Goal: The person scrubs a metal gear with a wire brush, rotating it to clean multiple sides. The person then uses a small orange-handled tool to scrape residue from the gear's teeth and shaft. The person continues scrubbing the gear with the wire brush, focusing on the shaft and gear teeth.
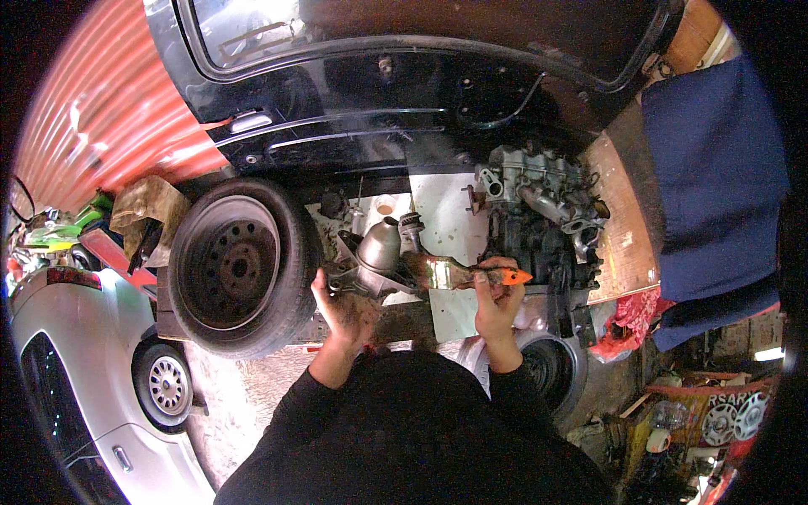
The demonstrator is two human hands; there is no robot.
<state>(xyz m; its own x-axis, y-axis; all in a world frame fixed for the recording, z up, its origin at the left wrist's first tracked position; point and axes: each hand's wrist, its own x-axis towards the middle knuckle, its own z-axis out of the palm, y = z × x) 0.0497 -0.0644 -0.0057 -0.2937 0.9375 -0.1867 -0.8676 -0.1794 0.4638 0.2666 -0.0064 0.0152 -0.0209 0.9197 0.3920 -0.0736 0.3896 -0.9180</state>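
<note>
The silver, dome-topped metal housing is sitting in my left hand's grip. Right of it, my right hand is gripping the flat, orange-handled brush, its bristles facing the housing. Brushing is seemingly under way; how much is remaining, I cannot tell. Left of the housing a black rubber tyre is sitting; farther right, a grey-and-black metal engine.

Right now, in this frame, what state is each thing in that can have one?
Left hand: holding the housing.
Right hand: gripping the brush.
Housing: held, domed end up.
Brush: in hand, bristles toward the housing; contact unclear.
Wheel: tyre fitted on rim.
Engine: exposed, untouched.
Silver car: visible door shut.
Blue cloth: hanging.
Red bag: crumpled.
</note>
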